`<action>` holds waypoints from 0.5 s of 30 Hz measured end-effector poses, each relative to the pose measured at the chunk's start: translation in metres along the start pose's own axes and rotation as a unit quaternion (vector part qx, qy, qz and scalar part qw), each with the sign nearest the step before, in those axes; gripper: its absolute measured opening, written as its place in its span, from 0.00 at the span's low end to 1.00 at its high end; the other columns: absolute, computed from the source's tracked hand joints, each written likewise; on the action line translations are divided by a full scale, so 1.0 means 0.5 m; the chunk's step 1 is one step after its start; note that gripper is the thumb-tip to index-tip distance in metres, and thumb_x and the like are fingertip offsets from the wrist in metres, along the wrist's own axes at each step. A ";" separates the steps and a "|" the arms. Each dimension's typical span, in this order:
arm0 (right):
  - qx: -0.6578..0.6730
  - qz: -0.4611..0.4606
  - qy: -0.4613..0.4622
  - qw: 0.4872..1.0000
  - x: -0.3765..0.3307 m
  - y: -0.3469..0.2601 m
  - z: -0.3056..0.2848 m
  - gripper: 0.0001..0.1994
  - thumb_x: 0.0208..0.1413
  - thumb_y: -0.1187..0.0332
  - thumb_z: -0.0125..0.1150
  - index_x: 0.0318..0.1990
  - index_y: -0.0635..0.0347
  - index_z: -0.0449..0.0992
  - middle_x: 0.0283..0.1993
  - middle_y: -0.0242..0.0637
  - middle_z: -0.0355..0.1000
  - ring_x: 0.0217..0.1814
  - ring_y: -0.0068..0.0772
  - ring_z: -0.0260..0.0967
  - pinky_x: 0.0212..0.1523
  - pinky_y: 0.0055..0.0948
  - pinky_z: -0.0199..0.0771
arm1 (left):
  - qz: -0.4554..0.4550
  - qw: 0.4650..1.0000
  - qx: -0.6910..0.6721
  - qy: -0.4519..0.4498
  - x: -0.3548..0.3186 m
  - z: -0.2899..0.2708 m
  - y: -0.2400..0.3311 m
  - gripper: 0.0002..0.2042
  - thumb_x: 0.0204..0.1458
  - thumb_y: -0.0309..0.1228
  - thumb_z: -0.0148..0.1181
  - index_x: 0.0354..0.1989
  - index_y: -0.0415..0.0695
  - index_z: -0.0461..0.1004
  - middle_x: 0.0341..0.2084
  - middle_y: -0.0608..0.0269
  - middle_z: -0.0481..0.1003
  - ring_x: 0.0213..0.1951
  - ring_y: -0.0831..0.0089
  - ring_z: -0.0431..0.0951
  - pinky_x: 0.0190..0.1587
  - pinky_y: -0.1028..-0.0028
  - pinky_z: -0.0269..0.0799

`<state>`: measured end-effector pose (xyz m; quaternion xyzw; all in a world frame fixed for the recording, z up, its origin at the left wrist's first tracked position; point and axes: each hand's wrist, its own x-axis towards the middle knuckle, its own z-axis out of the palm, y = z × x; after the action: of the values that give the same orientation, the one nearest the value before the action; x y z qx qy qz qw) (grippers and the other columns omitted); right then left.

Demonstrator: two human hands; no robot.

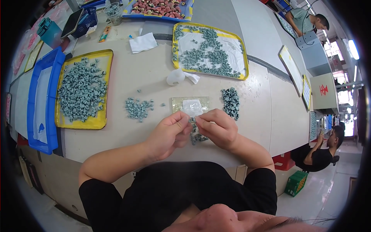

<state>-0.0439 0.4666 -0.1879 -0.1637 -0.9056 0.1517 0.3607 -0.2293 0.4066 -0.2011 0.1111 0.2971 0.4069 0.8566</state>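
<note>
My left hand (pixel 168 133) and my right hand (pixel 218 127) meet at the near part of the table, thumbs and fingers pinched together. Between their fingertips is a small grey-green piece (pixel 192 120), mostly covered, its exact kind too small to make out. Just below the fingers lies a little heap of similar pieces (pixel 199 138). Beyond the hands is a clear yellowish slab (pixel 176 104) with a white square (pixel 192 106) on it. A loose pile of grey-green pieces (pixel 138 109) lies to the left, and a denser, darker pile (pixel 230 103) to the right.
At left, a yellow tray (pixel 109 73) heaped with pieces stands beside a long blue tray (pixel 31 112). Another yellow-rimmed tray (pixel 245 58) is farther back. Between them are a round white object (pixel 176 77) and white tissue (pixel 143 42). Two other people (pixel 319 154) sit at right.
</note>
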 end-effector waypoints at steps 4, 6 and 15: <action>-0.028 -0.034 -0.003 0.999 -0.004 0.001 0.007 0.14 0.34 0.80 0.66 0.34 0.68 0.76 0.34 0.41 0.71 0.29 0.35 0.70 0.26 0.27 0.71 | 0.000 1.000 0.008 0.005 -0.002 -0.004 0.000 0.08 0.62 0.35 0.40 0.32 0.46 0.62 0.22 0.70 0.60 0.19 0.83 0.51 0.20 0.82 0.46; -0.036 -0.046 -0.009 0.998 -0.004 0.000 0.008 0.14 0.34 0.80 0.66 0.34 0.68 0.76 0.34 0.42 0.71 0.29 0.36 0.70 0.26 0.28 0.72 | -0.002 1.000 0.007 0.006 -0.004 -0.004 0.001 0.09 0.62 0.34 0.41 0.31 0.46 0.61 0.22 0.70 0.61 0.19 0.83 0.51 0.20 0.82 0.46; -0.024 -0.061 0.012 0.998 -0.004 -0.015 0.021 0.14 0.32 0.81 0.65 0.33 0.70 0.76 0.34 0.42 0.71 0.28 0.37 0.70 0.26 0.28 0.72 | 0.062 0.998 0.027 -0.015 -0.019 -0.001 -0.015 0.07 0.61 0.33 0.43 0.30 0.46 0.60 0.22 0.69 0.61 0.19 0.84 0.51 0.20 0.82 0.47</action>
<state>-0.0511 0.4575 -0.1935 -0.1188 -0.9130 0.1054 0.3757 -0.2295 0.3942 -0.2008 0.1583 0.2876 0.4493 0.8309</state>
